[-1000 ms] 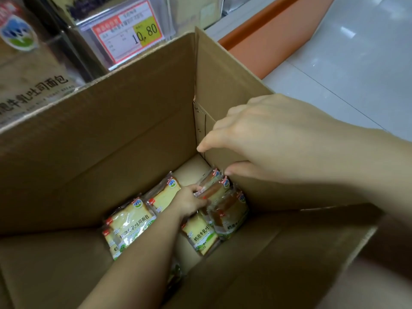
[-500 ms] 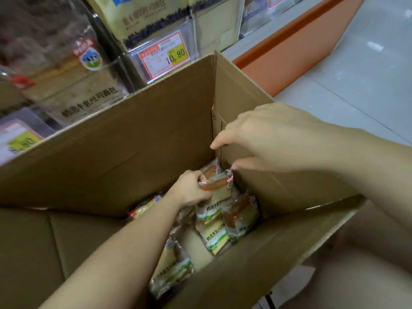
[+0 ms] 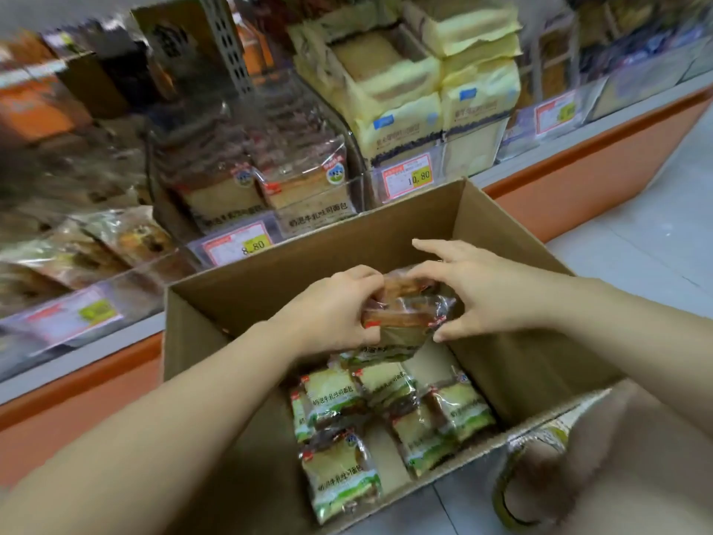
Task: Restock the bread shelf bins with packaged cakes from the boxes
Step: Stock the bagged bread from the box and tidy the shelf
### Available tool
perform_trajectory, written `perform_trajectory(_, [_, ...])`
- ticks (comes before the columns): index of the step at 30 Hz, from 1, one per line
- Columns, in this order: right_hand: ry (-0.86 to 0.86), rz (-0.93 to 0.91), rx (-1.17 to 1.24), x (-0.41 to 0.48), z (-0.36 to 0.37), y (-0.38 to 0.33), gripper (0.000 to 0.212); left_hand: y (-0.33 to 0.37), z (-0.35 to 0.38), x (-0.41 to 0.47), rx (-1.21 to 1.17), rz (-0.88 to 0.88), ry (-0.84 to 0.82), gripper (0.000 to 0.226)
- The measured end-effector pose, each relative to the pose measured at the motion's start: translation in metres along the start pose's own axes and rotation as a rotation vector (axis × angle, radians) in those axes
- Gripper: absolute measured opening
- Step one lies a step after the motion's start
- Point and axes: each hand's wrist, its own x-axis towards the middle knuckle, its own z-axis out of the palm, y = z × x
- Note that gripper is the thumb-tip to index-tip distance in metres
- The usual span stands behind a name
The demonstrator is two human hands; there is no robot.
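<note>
Left hand grips a bundle of packaged cakes, fingers curled round its left end. Right hand pinches the right end between thumb and fingers, forefinger straight. I read the bundle as held over the open cardboard box. Loose packs lie on the box floor. Clear shelf bin sits just behind.

The box stands open in front of me, with the shelf bins just behind its far wall and bare floor to its right. Packaged cakes lie on the box bottom. Above them hangs a bundle of packets, with my left hand on its left side and my right hand on its right.
</note>
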Motion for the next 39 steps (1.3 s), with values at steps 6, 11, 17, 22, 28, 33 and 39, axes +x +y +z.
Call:
perform_trajectory(6, [0.247,-0.147,-0.043,0.019,-0.022,-0.043,0.086,-0.004,-0.049,-0.048,0.039,-0.012,0.152,0.045])
perform_trajectory(11, [0.47,-0.211,-0.102,0.031,-0.034,-0.075,0.093,-0.009,-0.083,-0.08,0.098,-0.005,0.249,0.027])
perform_trajectory(17, [0.574,-0.179,-0.156,0.061,-0.077,-0.106,0.111,-0.019,-0.131,-0.094,0.331,-0.034,0.306,0.036])
perform_trajectory(22, [0.672,-0.21,0.003,0.1,-0.113,-0.119,0.085,-0.04,-0.175,-0.099,0.486,-0.032,0.426,0.048])
perform_trajectory(28, [0.6,-0.264,0.244,0.15,-0.123,-0.127,0.083,-0.071,-0.193,-0.09,0.562,-0.135,0.4,0.05])
perform_trajectory(33, [0.525,-0.24,0.257,0.165,-0.116,-0.113,0.081,-0.081,-0.186,-0.07,0.586,-0.126,0.356,0.053])
perform_trajectory(39, [0.428,-0.188,0.235,0.165,-0.13,-0.089,0.066,-0.08,-0.182,-0.04,0.455,-0.079,0.41,0.048])
